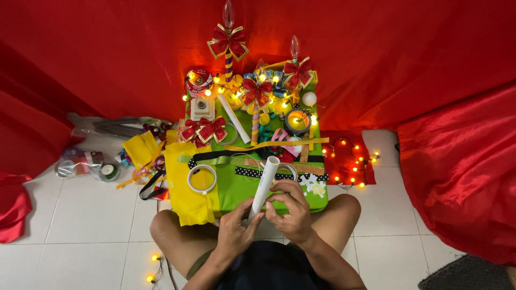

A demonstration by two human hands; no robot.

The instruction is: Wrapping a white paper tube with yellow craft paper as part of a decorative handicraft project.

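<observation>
White tube (265, 185) over green board's (242, 193) near edge

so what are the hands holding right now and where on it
Both hands grip a white rolled paper tube at its lower end: the left hand wraps the bottom, and the right hand pinches it just above. The upper end is free, above the green board.

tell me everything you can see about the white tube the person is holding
The white tube is a slim, plain cylinder, seemingly rolled paper or card, with an open round top end. It tilts up and away from the person, leaning slightly right. The left hand grips its lower end, and the right hand holds its lower middle from the right. Its upper part sits over the green table, near a black dotted ribbon.
</observation>
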